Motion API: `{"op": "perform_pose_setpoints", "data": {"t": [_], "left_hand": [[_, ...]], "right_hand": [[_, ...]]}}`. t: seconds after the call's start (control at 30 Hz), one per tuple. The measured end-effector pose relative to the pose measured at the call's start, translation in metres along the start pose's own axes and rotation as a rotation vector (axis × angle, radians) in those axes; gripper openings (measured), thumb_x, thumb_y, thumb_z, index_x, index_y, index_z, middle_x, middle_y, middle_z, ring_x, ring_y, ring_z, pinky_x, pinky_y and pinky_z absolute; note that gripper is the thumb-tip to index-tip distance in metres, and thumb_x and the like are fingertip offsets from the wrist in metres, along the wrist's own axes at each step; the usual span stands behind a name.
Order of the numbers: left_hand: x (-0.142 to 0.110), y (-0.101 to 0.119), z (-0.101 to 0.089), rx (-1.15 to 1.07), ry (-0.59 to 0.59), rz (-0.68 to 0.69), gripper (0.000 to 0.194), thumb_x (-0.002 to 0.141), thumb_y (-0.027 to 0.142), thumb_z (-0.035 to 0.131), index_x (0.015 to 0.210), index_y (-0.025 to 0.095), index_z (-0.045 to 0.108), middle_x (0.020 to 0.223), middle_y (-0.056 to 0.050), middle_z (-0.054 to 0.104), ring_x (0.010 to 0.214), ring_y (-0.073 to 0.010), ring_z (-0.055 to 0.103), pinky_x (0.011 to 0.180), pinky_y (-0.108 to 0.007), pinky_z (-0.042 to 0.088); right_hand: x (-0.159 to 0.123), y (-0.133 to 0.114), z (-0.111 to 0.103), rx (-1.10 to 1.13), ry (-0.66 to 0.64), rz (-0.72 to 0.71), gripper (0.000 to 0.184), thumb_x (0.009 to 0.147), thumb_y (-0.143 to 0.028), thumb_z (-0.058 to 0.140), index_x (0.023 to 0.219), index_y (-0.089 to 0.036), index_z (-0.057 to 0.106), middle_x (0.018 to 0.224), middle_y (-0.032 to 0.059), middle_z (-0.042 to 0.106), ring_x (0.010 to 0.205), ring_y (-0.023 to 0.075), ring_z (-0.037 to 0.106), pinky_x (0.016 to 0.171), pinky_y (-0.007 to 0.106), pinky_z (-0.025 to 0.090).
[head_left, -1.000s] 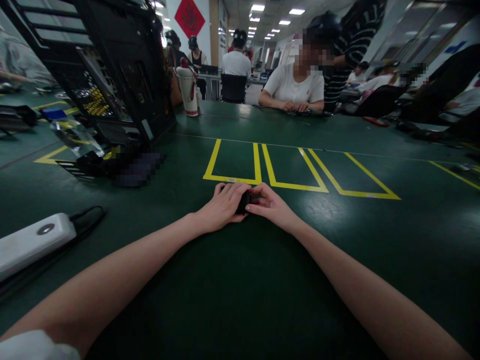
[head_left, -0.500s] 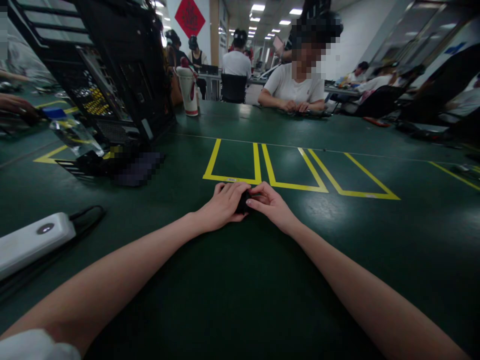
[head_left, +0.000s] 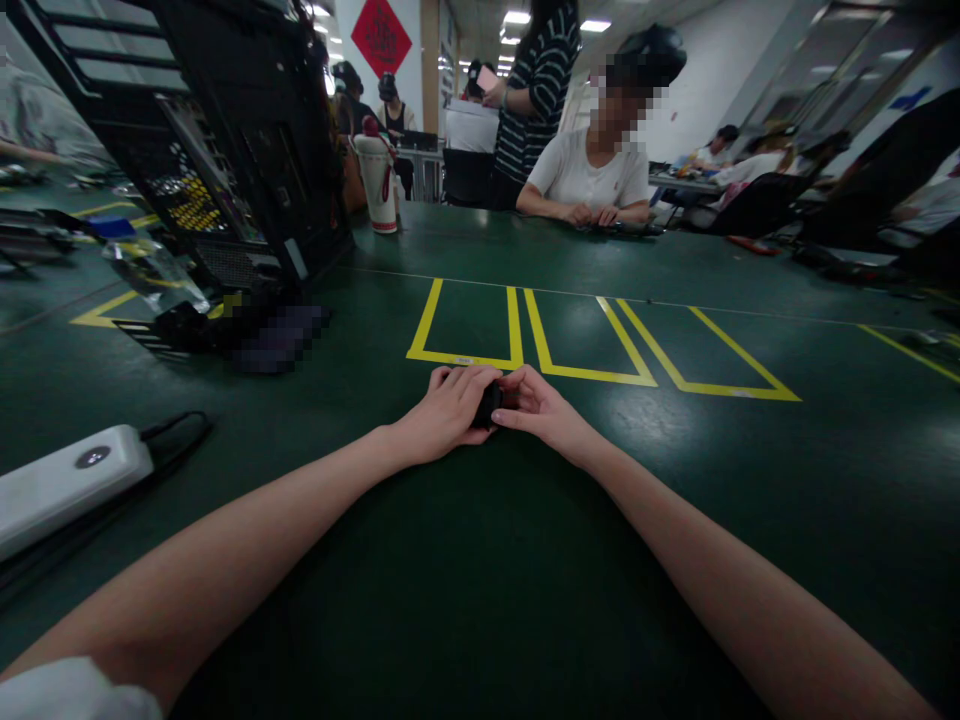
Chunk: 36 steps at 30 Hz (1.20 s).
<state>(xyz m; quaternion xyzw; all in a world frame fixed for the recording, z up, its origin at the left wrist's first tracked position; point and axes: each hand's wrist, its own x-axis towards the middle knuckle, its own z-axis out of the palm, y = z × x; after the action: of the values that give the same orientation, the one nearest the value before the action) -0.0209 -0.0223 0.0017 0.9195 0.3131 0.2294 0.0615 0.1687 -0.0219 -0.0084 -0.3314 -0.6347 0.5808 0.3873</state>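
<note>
A small black object point(head_left: 488, 404) with a rounded end sits between my two hands, just above or on the green table; most of it is hidden, so its kind cannot be made out. My left hand point(head_left: 448, 405) is wrapped over it from the left, fingers across the top and thumb below. At its right end, my right hand point(head_left: 536, 408) has curled fingers and a thumb touching the edge. Right beyond the hands lie yellow tape outlines point(head_left: 480, 361) on the table.
An open black computer case point(head_left: 281, 180) stands back left, with a clear bottle point(head_left: 150, 265) beside it. A white power strip point(head_left: 82, 475) with a black cable lies at the left. A white cup point(head_left: 376, 185) stands farther back. Across the table sits a person point(head_left: 589, 175) in white.
My right thumb and fingers have shifted slightly around the black object's end; my left hand stays put. Behind, a standing person in a striped top has come into view. The hand at far left is gone.
</note>
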Motion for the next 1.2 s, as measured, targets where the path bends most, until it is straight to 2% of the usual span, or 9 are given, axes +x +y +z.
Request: {"op": "perform_pose_setpoints", "data": {"t": [0.2, 0.4, 0.6, 0.7, 0.8, 0.97, 1.1, 1.2], "left_hand": [[0.000, -0.001, 0.001, 0.004, -0.003, -0.004, 0.061, 0.075, 0.024, 0.059, 0.125, 0.018, 0.024, 0.126, -0.015, 0.042, 0.116, -0.0292, 0.041, 0.095, -0.047, 0.028], [0.001, -0.001, 0.003, 0.011, 0.016, -0.002, 0.058, 0.078, 0.027, 0.057, 0.124, 0.017, 0.025, 0.125, -0.015, 0.043, 0.115, -0.0291, 0.042, 0.094, -0.045, 0.030], [0.001, -0.002, 0.004, 0.019, 0.019, -0.001, 0.059, 0.078, 0.027, 0.057, 0.125, 0.016, 0.024, 0.125, -0.015, 0.043, 0.116, -0.0284, 0.041, 0.094, -0.045, 0.029], [0.000, -0.002, 0.003, 0.028, 0.009, -0.003, 0.059, 0.078, 0.027, 0.057, 0.126, 0.015, 0.024, 0.126, -0.015, 0.042, 0.116, -0.0285, 0.041, 0.095, -0.045, 0.029], [0.000, -0.002, 0.002, 0.027, 0.005, -0.004, 0.058, 0.079, 0.028, 0.056, 0.126, 0.015, 0.024, 0.126, -0.015, 0.042, 0.116, -0.0287, 0.041, 0.095, -0.046, 0.029], [0.001, -0.002, 0.003, 0.021, -0.001, -0.001, 0.061, 0.077, 0.027, 0.058, 0.126, 0.016, 0.024, 0.126, -0.015, 0.041, 0.117, -0.0296, 0.040, 0.095, -0.046, 0.029], [0.000, -0.002, 0.003, 0.016, -0.003, -0.002, 0.063, 0.075, 0.024, 0.060, 0.126, 0.017, 0.023, 0.127, -0.016, 0.041, 0.117, -0.0302, 0.040, 0.095, -0.047, 0.028], [0.000, -0.002, 0.002, 0.014, -0.002, -0.005, 0.062, 0.076, 0.025, 0.059, 0.126, 0.017, 0.024, 0.127, -0.015, 0.041, 0.117, -0.0296, 0.041, 0.095, -0.046, 0.029]], "right_hand": [[-0.002, -0.002, 0.001, -0.023, -0.012, -0.008, 0.038, 0.065, -0.021, 0.072, 0.094, -0.024, 0.047, 0.101, 0.0010, 0.053, 0.095, 0.0172, 0.056, 0.083, 0.038, 0.048], [-0.001, -0.002, 0.007, -0.017, 0.088, -0.041, 0.019, 0.074, -0.028, 0.064, 0.087, -0.023, 0.050, 0.091, -0.0009, 0.053, 0.084, 0.0134, 0.056, 0.079, 0.034, 0.047], [0.000, 0.000, 0.005, -0.080, 0.128, 0.036, 0.027, 0.071, -0.031, 0.066, 0.091, -0.021, 0.050, 0.093, 0.0014, 0.055, 0.085, 0.0153, 0.057, 0.079, 0.036, 0.048], [0.000, -0.001, 0.003, -0.127, 0.095, 0.049, 0.026, 0.073, -0.032, 0.063, 0.094, -0.020, 0.052, 0.095, 0.0029, 0.056, 0.084, 0.0158, 0.057, 0.079, 0.037, 0.048], [0.000, -0.002, 0.000, -0.123, 0.042, 0.015, 0.023, 0.073, -0.029, 0.064, 0.090, -0.021, 0.051, 0.092, 0.0006, 0.055, 0.084, 0.0154, 0.058, 0.079, 0.036, 0.049], [-0.001, -0.003, -0.003, -0.055, -0.027, -0.037, 0.032, 0.067, -0.020, 0.070, 0.092, -0.024, 0.050, 0.100, -0.0003, 0.052, 0.091, 0.0159, 0.058, 0.082, 0.036, 0.049], [-0.002, -0.001, -0.001, -0.029, -0.033, -0.057, 0.036, 0.065, -0.019, 0.072, 0.092, -0.025, 0.049, 0.101, -0.0008, 0.051, 0.092, 0.0157, 0.058, 0.082, 0.035, 0.050], [-0.002, -0.001, 0.002, -0.046, 0.016, -0.066, 0.030, 0.069, -0.023, 0.069, 0.092, -0.025, 0.050, 0.099, -0.0009, 0.052, 0.089, 0.0151, 0.058, 0.079, 0.034, 0.051]]}}
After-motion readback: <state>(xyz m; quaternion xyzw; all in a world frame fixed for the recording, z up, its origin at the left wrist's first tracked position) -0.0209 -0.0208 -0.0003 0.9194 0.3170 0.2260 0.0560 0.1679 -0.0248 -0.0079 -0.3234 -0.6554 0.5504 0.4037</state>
